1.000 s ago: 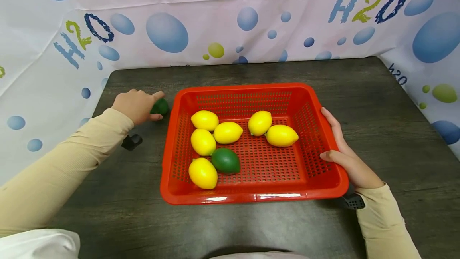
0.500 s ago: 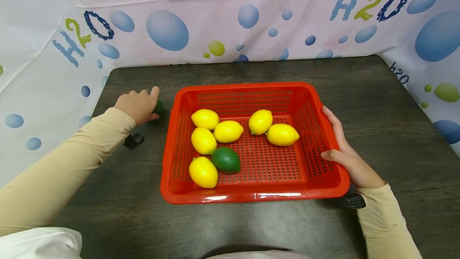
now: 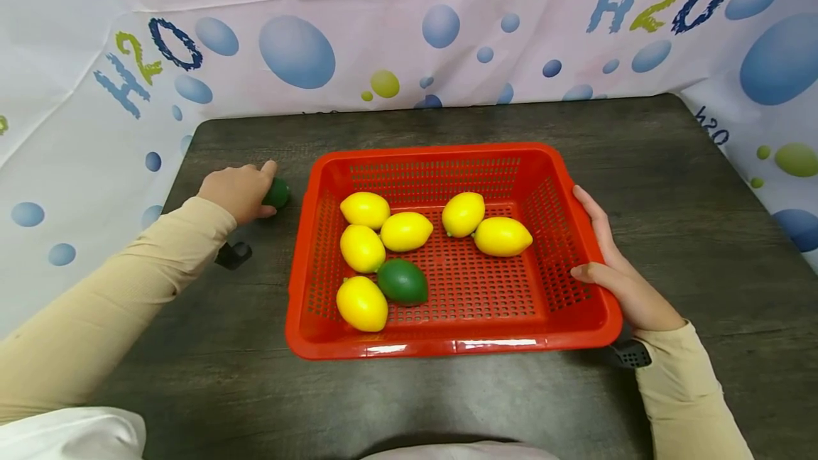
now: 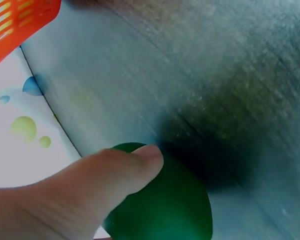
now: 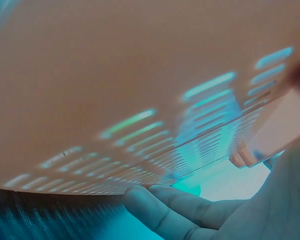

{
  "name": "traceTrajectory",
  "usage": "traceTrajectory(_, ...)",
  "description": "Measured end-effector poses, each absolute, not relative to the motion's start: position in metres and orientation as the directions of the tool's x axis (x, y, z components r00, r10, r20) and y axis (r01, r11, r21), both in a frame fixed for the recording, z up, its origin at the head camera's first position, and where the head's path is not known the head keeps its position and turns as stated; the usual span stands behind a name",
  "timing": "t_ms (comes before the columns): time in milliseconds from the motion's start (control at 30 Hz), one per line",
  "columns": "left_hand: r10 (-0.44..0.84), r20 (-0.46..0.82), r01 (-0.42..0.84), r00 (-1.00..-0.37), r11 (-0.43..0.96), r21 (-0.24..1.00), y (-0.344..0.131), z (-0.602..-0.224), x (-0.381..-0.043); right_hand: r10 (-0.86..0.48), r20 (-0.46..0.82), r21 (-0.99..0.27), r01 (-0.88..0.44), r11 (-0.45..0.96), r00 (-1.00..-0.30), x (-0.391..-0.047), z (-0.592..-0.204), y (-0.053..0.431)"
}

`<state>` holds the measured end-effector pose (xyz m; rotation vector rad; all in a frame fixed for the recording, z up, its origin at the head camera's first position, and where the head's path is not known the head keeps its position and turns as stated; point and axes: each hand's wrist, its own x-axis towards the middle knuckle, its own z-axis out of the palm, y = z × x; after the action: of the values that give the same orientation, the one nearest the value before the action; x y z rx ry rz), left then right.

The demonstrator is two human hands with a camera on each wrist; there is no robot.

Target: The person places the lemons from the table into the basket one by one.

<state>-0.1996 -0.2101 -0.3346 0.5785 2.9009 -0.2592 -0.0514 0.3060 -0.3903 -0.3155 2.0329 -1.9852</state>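
In the head view, my left hand (image 3: 238,192) holds a dark green lime (image 3: 277,193) at the left of the table, just outside the basket. The left wrist view has the thumb (image 4: 135,167) pressed on the lime's smooth side; the other fingers are hidden there. My right hand (image 3: 620,281) grips the right rim of a red plastic basket (image 3: 415,348), thumb over the inside and fingers along the outside. Seen from the right wrist, those fingers (image 5: 162,212) lie against the slotted wall. Inside the basket are several yellow lemons (image 3: 362,304) and another green lime (image 3: 402,282).
The basket stands mid-way on a dark wood-grain table (image 3: 447,403). A white sheet (image 3: 383,20) with blue and green spots and "H2O" lettering hangs behind the table and at both sides. Black wrist straps (image 3: 233,255) show below the hands.
My left hand and the lime in it have shifted slightly left, and its raised index finger has come down a little. The right hand keeps its grip on the basket; the basket's contents look unchanged.
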Motion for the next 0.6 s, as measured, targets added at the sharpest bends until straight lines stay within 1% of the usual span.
traceTrajectory(200,0.347,-0.213,0.382,-0.913,0.911,-0.154,-0.206,-0.334,-0.199,-0.353,-0.044,-0.999,0.038,0.025,-0.934,-0.051,-0.39,0.306)
traceTrajectory(400,0.362,-0.233,0.399,-0.903,0.907,-0.137,-0.203,-0.329,-0.201,-0.356,-0.059,-0.998,0.053,0.027,-0.933,-0.049,-0.389,0.307)
traceTrajectory(600,0.381,-0.178,0.408,-0.907,0.901,-0.15,-0.202,-0.31,-0.203,-0.353,-0.071,-0.997,0.063,0.033,-0.933,-0.048,-0.388,0.306)
